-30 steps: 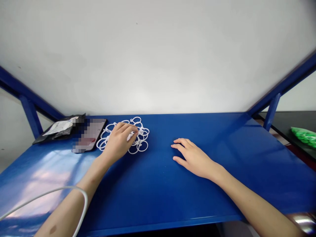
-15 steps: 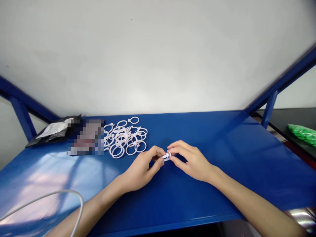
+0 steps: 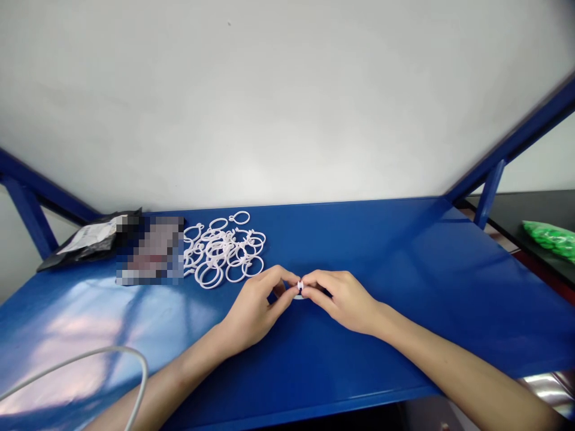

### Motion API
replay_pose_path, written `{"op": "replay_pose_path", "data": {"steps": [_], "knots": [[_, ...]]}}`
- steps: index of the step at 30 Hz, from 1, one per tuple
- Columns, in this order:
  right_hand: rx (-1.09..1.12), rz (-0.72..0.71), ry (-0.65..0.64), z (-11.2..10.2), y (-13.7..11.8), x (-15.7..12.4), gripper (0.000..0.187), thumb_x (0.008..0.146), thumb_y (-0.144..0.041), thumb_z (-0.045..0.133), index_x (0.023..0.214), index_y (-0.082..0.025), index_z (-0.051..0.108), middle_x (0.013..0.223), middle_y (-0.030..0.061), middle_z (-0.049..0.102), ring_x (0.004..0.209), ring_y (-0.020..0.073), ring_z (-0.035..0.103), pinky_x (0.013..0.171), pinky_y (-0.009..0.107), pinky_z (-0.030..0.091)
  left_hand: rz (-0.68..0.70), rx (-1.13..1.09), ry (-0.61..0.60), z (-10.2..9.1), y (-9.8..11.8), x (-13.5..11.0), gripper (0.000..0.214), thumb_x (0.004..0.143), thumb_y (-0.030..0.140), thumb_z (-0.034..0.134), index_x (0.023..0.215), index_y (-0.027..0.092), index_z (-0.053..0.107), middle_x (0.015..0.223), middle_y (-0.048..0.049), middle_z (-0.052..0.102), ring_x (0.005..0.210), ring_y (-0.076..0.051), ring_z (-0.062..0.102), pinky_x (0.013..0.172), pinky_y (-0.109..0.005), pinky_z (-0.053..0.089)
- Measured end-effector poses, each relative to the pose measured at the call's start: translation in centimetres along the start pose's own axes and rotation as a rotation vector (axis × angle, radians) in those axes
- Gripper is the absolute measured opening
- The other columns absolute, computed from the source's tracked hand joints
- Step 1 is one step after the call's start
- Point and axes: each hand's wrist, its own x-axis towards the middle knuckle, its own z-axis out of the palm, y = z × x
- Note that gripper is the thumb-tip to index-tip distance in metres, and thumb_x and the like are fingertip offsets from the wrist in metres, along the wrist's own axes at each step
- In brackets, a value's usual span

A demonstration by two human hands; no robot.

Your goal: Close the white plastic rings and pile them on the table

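Between my fingertips, just above the blue table (image 3: 341, 239), is a small white plastic ring (image 3: 300, 286) like those in the pile. My left hand (image 3: 258, 305) pinches one side of it with thumb and forefinger. From the other side, my right hand (image 3: 344, 299) pinches it too, so the two sets of fingertips almost meet. Most of the ring is hidden by my fingers; its small clasp part shows in the gap, with a bit of the hoop below. A heap of white plastic rings (image 3: 224, 248) with small clasps lies to the left of my hands.
At the back left lie a black plastic mailing bag (image 3: 94, 239) with a white label and a blurred-out flat item (image 3: 153, 248). A white cable (image 3: 103, 350) loops over the front left. Blue frame bars (image 3: 492, 185) flank the table. A bag of green things (image 3: 550, 239) sits at far right.
My right hand has moved left and its fingers have closed in on the ring's clasp end. Both sets of fingertips are now closer together. The view has shifted slightly.
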Motion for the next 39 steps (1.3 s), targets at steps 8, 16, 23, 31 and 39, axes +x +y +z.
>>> {"op": "replay_pose_path", "data": {"steps": [8, 16, 23, 31, 39], "knots": [[-0.056, -0.049, 0.007, 0.1, -0.1, 0.0, 0.020, 0.107, -0.033, 0.050, 0.101, -0.022, 0.066, 0.095, 0.0019, 0.078, 0.079, 0.0165, 0.073, 0.071, 0.027, 0.053, 0.128, 0.000, 0.079, 0.4, -0.5, -0.2, 0.006, 0.096, 0.021, 0.064, 0.095, 0.023, 0.070, 0.090, -0.0031, 0.072, 0.075, -0.014, 0.070, 0.065, -0.024, 0.057], [-0.321, -0.256, -0.006, 0.0, 0.1, -0.4, 0.032, 0.111, -0.030, 0.037, 0.093, -0.018, 0.062, 0.081, 0.0028, 0.074, 0.066, 0.0161, 0.068, 0.065, 0.029, 0.047, 0.349, 0.099, 0.142, 1.2, -0.6, -0.8, 0.012, 0.096, 0.014, 0.063, 0.098, 0.023, 0.071, 0.088, -0.0022, 0.072, 0.074, -0.011, 0.071, 0.066, -0.020, 0.059], [-0.352, -0.311, 0.042, 0.6, 0.0, -0.6, 0.031, 0.111, -0.025, 0.039, 0.091, -0.017, 0.061, 0.078, 0.0018, 0.072, 0.064, 0.0152, 0.068, 0.062, 0.029, 0.044, 0.458, 0.179, 0.185, 1.4, -0.9, -1.1, 0.010, 0.097, 0.011, 0.061, 0.098, 0.017, 0.069, 0.087, -0.0022, 0.070, 0.071, -0.009, 0.069, 0.066, -0.018, 0.057], [-0.385, -0.119, 0.082, -0.5, 0.9, 0.5, 0.022, 0.106, -0.034, 0.054, 0.096, -0.020, 0.067, 0.092, 0.0009, 0.079, 0.076, 0.0173, 0.074, 0.070, 0.028, 0.049, 0.410, 0.540, 0.258, -0.6, -2.6, 0.8, 0.011, 0.096, 0.017, 0.064, 0.105, 0.018, 0.069, 0.096, -0.0047, 0.073, 0.085, -0.018, 0.067, 0.080, -0.032, 0.056], [-0.790, 0.538, 0.124, -5.6, 5.1, 1.1, 0.022, 0.105, -0.032, 0.051, 0.097, -0.020, 0.068, 0.102, 0.0055, 0.076, 0.083, 0.0240, 0.074, 0.059, 0.028, 0.043, 0.139, 1.045, 0.289, -3.1, -6.3, 1.6, 0.016, 0.095, 0.029, 0.063, 0.098, 0.017, 0.073, 0.104, -0.0111, 0.073, 0.096, -0.032, 0.059, 0.081, -0.045, 0.047]]}}
